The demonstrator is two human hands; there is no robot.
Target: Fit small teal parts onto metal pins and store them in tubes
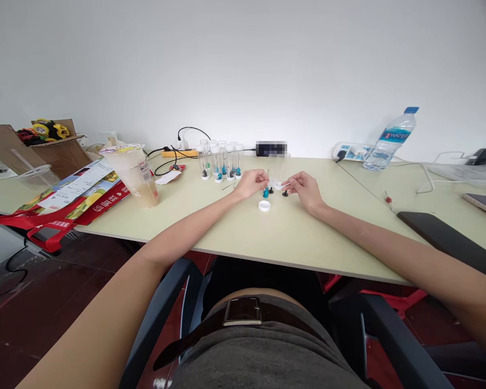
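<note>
My left hand (251,182) rests on the pale green table (267,232), fingers curled in a pinch around a thin pin. My right hand (303,189) lies opposite, fingers pinched on a small white piece. Between the two hands sit a blue push pin (265,193), two black push pins (285,193) and a clear tube (283,165) standing upright. A white round cap (264,205) lies just in front of them. Behind my left hand stands a cluster of several capped clear tubes (221,161) holding blue and black pins.
A drink cup (135,173) and a red bag with papers (71,202) are at the left, a cardboard box with toys (44,140) beyond. A water bottle (391,139), power strip (350,151), cables and a dark phone (449,243) sit at the right.
</note>
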